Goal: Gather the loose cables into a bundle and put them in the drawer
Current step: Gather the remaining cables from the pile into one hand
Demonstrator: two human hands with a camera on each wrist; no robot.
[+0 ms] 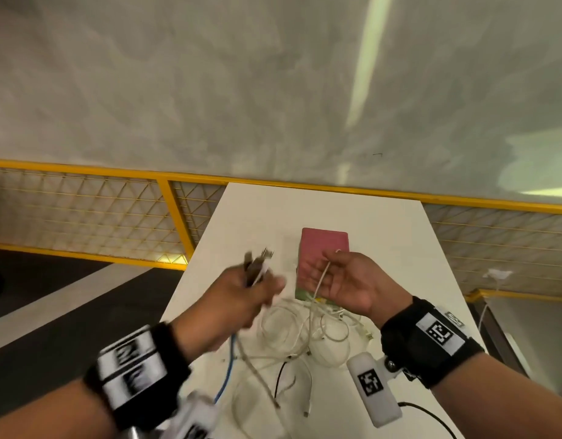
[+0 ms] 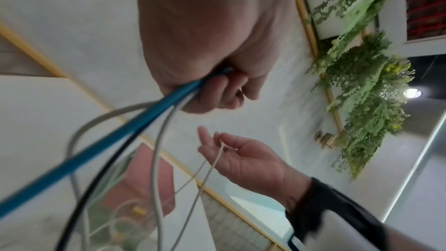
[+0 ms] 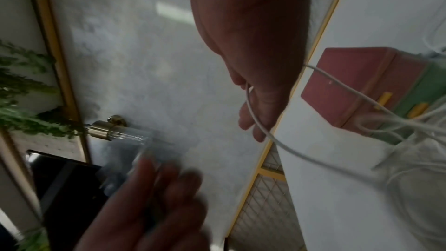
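Gripping a bunch of cables (image 2: 135,125), blue, black and grey, the left hand (image 1: 241,296) with fingers curled tight, blurred, right hand (image 1: 346,280) seemingly pinching one white cable (image 1: 320,280), loose coils (image 1: 305,331) mid-desk (image 1: 400,248), near a pink box (image 1: 324,245).

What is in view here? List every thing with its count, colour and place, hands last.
table: one, white, under the hands.
box: one, pink top with green front and yellow catches, on the table beyond the cables.
loose cables: a tangle, mostly white, count unclear, on the table before the box.
blue cable: one, held in the left hand.
black cable: one, runs from the left hand.
white cable: one, looped over the right hand's fingers.
railing: yellow mesh, behind the table.
plants: green, on the wall.
left hand: grips cable ends.
right hand: palm up, fingers loosely curled.
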